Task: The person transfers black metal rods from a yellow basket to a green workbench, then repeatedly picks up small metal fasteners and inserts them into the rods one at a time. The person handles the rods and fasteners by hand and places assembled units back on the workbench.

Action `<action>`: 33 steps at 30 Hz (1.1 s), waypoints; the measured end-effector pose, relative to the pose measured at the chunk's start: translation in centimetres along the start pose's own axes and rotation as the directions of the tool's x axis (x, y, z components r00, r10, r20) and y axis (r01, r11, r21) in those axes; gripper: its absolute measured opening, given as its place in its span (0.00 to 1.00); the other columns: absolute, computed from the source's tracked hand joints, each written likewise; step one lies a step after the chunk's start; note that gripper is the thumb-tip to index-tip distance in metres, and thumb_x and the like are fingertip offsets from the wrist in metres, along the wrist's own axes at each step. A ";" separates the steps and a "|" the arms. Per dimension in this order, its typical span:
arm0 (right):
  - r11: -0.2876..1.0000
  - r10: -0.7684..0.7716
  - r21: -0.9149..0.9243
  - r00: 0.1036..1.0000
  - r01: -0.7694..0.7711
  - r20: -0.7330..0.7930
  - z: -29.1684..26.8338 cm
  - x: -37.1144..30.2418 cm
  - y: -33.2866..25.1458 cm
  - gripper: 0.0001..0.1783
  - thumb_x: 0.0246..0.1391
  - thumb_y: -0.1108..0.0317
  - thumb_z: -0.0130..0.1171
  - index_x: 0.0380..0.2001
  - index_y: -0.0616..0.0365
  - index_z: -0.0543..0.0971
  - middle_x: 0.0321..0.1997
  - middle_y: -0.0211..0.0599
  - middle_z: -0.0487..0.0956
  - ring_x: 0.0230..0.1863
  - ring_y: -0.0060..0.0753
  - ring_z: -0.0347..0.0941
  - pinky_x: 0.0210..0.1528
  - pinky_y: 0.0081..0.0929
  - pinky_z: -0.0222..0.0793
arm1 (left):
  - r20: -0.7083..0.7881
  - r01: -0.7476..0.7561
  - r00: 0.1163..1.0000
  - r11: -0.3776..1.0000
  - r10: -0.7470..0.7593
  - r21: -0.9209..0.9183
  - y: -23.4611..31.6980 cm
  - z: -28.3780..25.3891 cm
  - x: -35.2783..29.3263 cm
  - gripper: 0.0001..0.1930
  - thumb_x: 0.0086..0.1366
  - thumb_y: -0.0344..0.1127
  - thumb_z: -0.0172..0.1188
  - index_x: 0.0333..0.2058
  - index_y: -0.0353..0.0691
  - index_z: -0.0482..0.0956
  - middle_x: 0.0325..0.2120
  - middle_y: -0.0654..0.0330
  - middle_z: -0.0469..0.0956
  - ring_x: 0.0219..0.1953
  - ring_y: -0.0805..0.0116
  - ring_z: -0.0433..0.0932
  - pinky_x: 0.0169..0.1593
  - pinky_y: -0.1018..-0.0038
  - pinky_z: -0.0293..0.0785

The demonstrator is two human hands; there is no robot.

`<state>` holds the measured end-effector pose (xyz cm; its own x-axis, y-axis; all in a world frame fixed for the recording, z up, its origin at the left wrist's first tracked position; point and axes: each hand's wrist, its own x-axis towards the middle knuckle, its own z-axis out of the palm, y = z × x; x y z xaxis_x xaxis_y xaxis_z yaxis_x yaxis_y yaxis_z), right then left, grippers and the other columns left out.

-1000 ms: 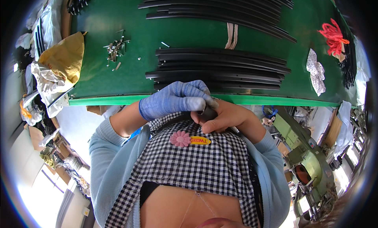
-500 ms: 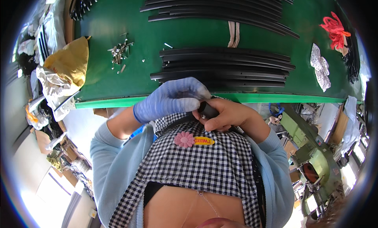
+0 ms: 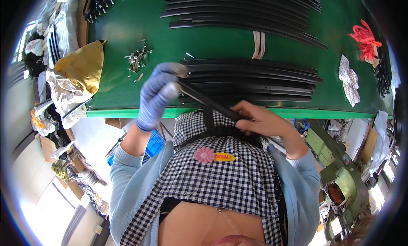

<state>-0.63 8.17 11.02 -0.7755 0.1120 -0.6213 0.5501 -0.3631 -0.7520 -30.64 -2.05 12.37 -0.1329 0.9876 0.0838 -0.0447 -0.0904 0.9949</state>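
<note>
A black tube slants in front of my body, just over the table's front edge, between my two hands. My left hand, in a blue-and-white knitted glove, is closed at the tube's far left end with fingers and thumb. Bare, my right hand grips the same tube farther down, thumb beneath and fingers above. The right end of the tube is hidden by that hand. Beyond it, a row of black tubes lies lengthwise on the green table.
Farther back lies a second stack of black tubes, with a pale cloth strip in front. Small metal pieces are heaped at left near a yellow bag. Rightward are a patterned cloth, a red bundle and a green machine.
My left hand has moved left and away from my body. The tube, seen end-on before, now shows its length, slanting between both hands. The view has shifted slightly.
</note>
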 end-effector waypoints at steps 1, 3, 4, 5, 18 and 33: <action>0.977 -0.042 -0.214 0.987 0.007 -0.157 -0.5 -0.8 0.4 0.26 0.58 0.54 0.64 0.53 0.55 0.70 0.34 0.41 0.80 0.31 0.36 0.79 0.33 0.31 0.74 | -0.099 0.030 0.995 0.998 -0.024 0.055 -0.9 -1.4 -0.6 0.10 0.70 0.37 0.57 0.40 0.35 0.79 0.49 0.52 0.75 0.52 0.60 0.75 0.59 0.63 0.68; 0.813 -0.230 -0.581 0.891 -0.045 -0.391 -1.5 -1.3 0.4 0.24 0.55 0.53 0.65 0.51 0.50 0.73 0.37 0.41 0.81 0.37 0.43 0.80 0.37 0.35 0.75 | -0.340 0.046 0.940 0.986 0.011 0.157 -2.8 -2.7 -1.9 0.08 0.67 0.33 0.61 0.41 0.35 0.80 0.48 0.57 0.77 0.49 0.67 0.76 0.57 0.70 0.68; 0.695 -0.352 -0.711 0.811 -0.108 -0.467 -1.9 -1.2 0.5 0.23 0.54 0.53 0.66 0.49 0.48 0.75 0.38 0.40 0.81 0.39 0.45 0.80 0.39 0.36 0.75 | -0.441 0.060 0.897 0.982 0.026 0.180 -3.8 -3.1 -2.4 0.08 0.65 0.32 0.63 0.40 0.36 0.81 0.46 0.59 0.78 0.47 0.69 0.76 0.56 0.72 0.69; 0.603 -0.448 -0.784 0.752 -0.145 -0.484 -2.5 -0.9 0.4 0.22 0.52 0.55 0.66 0.48 0.48 0.77 0.39 0.36 0.81 0.42 0.42 0.78 0.41 0.36 0.74 | -0.522 0.127 0.852 0.982 -0.037 0.137 -5.1 -4.1 -3.0 0.08 0.65 0.32 0.64 0.41 0.37 0.81 0.45 0.60 0.78 0.45 0.70 0.77 0.54 0.74 0.70; 0.380 -0.769 -0.918 0.514 -0.112 -0.381 -3.0 6.5 5.9 0.23 0.46 0.65 0.70 0.49 0.43 0.82 0.42 0.30 0.74 0.45 0.38 0.71 0.46 0.36 0.72 | -0.652 0.645 0.756 -0.104 -0.065 0.757 -10.5 -8.9 -0.7 0.13 0.65 0.50 0.59 0.42 0.50 0.81 0.41 0.60 0.81 0.39 0.55 0.82 0.40 0.61 0.78; 0.790 -0.250 0.441 0.880 0.427 -0.404 2.6 11.9 -0.7 0.14 0.62 0.61 0.62 0.43 0.61 0.81 0.39 0.30 0.81 0.41 0.20 0.76 0.44 0.20 0.72 | -0.038 -0.022 0.994 0.519 0.104 0.854 -4.1 2.9 0.3 0.07 0.63 0.33 0.64 0.36 0.36 0.79 0.28 0.59 0.83 0.27 0.70 0.81 0.33 0.74 0.77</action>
<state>-11.04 7.35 4.75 -0.6948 0.5628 -0.4477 -0.0331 -0.6469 -0.7618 -27.62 -1.02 8.48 -0.1741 0.9672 0.1851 0.8256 0.0409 0.5628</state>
